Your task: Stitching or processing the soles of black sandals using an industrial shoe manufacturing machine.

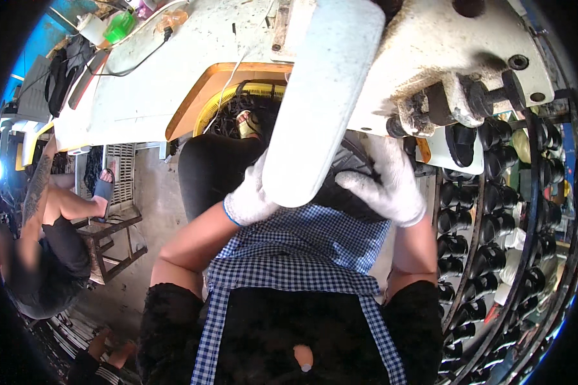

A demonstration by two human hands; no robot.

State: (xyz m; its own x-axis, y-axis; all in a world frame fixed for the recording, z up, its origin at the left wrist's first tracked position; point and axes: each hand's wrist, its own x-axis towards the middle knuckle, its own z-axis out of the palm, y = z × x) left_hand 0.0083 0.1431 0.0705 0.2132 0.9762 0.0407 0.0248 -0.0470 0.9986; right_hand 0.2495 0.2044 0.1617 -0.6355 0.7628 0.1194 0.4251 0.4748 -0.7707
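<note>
A long white machine arm [324,96] crosses the middle of the view above my lap and hides part of what lies beneath. To its right a black shoe [352,159] shows its ridged sole. My right hand [390,183], in a white knit glove, grips the shoe from the right, its thumb stretched across it and the fingers on the far side. My left hand [252,196], gloved alike, is at the left edge of the machine arm. Its fingers are hidden behind that arm, so whether they touch the shoe cannot be seen.
A white worktable [135,102] with a cutout spreads ahead, over a yellow basket [205,115] of black pieces. Machine parts [453,99] jut out at right. A rack of black shoes [494,224] lines the right side. A co-worker [51,244] sits at left beside a stool [112,244].
</note>
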